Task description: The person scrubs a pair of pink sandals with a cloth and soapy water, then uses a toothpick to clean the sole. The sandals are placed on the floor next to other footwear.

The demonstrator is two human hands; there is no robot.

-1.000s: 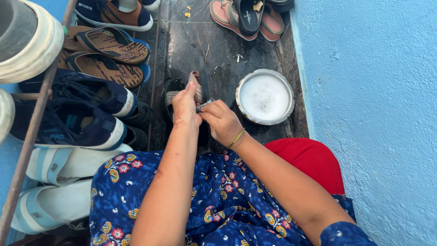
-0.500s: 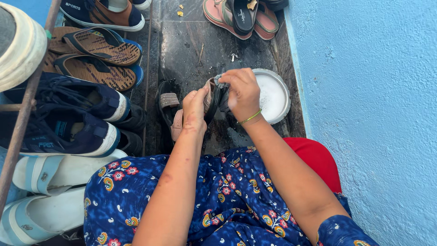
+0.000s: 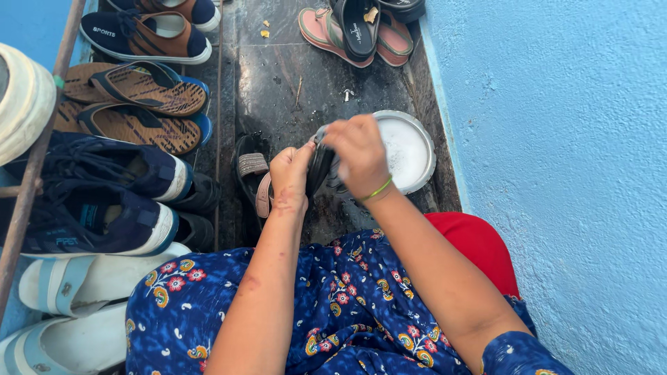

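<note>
Water, cloudy white and flecked with small dark specks, fills the round metal bowl that sits on the dark wet floor close to the blue wall. Just left of the bowl, both hands meet around a black sandal held up on edge above the floor. The left hand grips the sandal's near side, fingers closed on it, with a pinkish strap showing beside the palm. The right hand is curled over the sandal's far edge, fingers closed; something small and grey sits under its fingertips, but what it is cannot be made out. A thin green bangle circles the right wrist. The hand partly covers the bowl's left rim.

A second black sandal with a striped band lies flat on the floor just left of the held one. Further left, footwear stands in a row: two brown flip-flops with blue soles, dark navy sneakers, and white sandals with pale blue straps. A navy and brown shoe lies at the top, and pink and black slippers are piled near the wall. A rusty metal bar runs down the left side. A blue floral garment covers the person's lap, with red cloth beside it.
</note>
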